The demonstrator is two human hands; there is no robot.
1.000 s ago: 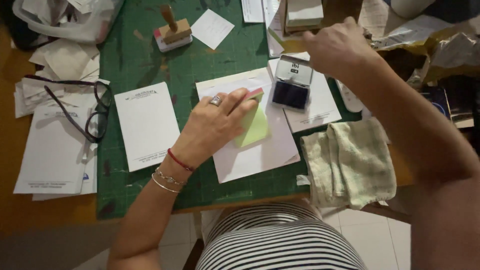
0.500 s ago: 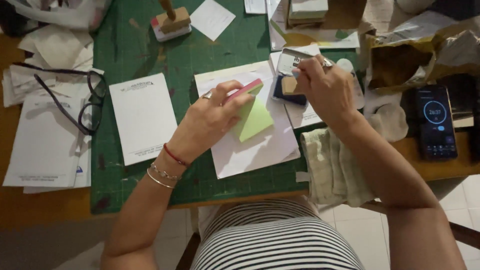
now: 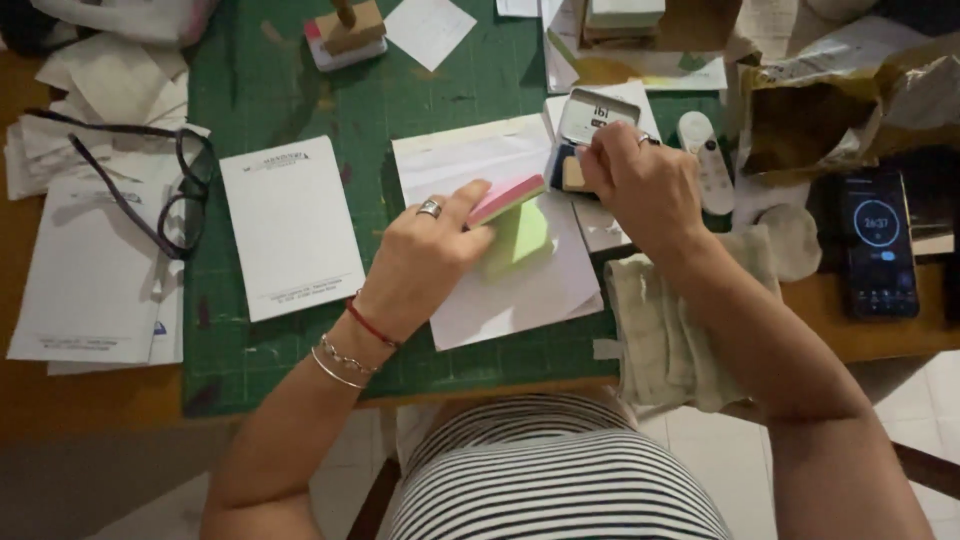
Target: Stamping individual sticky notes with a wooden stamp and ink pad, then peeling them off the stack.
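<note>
My left hand (image 3: 425, 260) rests on a white sheet (image 3: 520, 300) and holds a pad of pink and green sticky notes (image 3: 510, 215) with its top leaves lifted. My right hand (image 3: 640, 185) grips a small wooden stamp (image 3: 573, 173) and presses it down into the open ink pad tin (image 3: 590, 125). The tin's lid stands tilted up behind the pad. Both hands work over a green cutting mat (image 3: 270, 80).
A white notepad (image 3: 292, 225) lies left of my left hand, with glasses (image 3: 170, 190) and paper stacks (image 3: 85, 270) further left. Another wooden stamp (image 3: 345, 30) stands at the back. A folded cloth (image 3: 665, 330), a white remote (image 3: 712, 175) and a phone (image 3: 878, 245) lie to the right.
My right hand came down from the back of the table with the stamp and now presses it on the ink pad. My left hand stayed on the sticky notes.
</note>
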